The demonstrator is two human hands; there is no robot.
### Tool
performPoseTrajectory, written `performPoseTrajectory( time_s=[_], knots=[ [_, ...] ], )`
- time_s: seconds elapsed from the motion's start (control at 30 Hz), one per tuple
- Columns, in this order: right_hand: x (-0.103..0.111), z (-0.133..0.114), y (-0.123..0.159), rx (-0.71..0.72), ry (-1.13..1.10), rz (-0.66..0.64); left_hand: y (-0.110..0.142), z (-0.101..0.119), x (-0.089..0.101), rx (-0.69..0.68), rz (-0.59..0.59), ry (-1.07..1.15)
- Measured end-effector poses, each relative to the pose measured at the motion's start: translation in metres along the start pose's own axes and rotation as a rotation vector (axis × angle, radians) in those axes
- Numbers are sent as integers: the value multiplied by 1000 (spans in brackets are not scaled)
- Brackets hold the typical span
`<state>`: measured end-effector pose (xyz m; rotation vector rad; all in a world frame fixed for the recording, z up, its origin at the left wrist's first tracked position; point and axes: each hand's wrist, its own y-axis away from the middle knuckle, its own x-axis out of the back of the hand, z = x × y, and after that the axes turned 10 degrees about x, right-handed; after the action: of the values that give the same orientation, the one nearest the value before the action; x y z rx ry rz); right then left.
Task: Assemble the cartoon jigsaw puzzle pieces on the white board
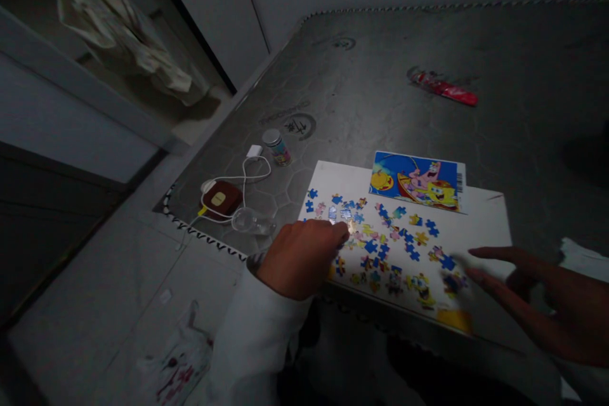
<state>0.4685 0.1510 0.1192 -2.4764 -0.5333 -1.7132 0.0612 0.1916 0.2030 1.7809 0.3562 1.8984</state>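
Observation:
A white board [490,222] bears several loose jigsaw puzzle pieces [371,246], mostly blue, yellow and pink. My left hand [304,257] is over the board's left side, its fingers curled together, the tips by the pieces there. Whatever they pinch, if anything, is hidden. Off the right end of the scattered pieces, my right hand [547,298] has its thumb and index finger spread, with nothing between them. A cartoon picture card [416,181], blue with yellow and pink figures, lies across the board's far edge. Some joined pieces form a yellow face [420,290] near the front edge.
Left of the board stand a small lidded jar [277,148], a white charger [254,151] with its cable, a brown box [223,200] and a clear plastic item [254,222]. Farther back lies a red packet [445,87]. A plastic bag [178,361] rests on the floor.

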Motion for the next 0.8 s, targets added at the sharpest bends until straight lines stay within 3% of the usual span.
performPoseTrajectory(
  time_s=[0.07, 0.13, 0.4, 0.8],
  knots=[
    [5, -1, -1, -45, -114, -151, 0, 1, 1, 1, -9, -7],
    [8, -3, -2, -79, -156, -223, 1, 3, 2, -2, -31, -16],
    [14, -12, -10, -101, -148, -293, -3, 13, 3, -44, -75, -20],
    [18, -17, -12, -92, -169, -292, -7, 15, -6, -94, -100, -55]
  ],
)
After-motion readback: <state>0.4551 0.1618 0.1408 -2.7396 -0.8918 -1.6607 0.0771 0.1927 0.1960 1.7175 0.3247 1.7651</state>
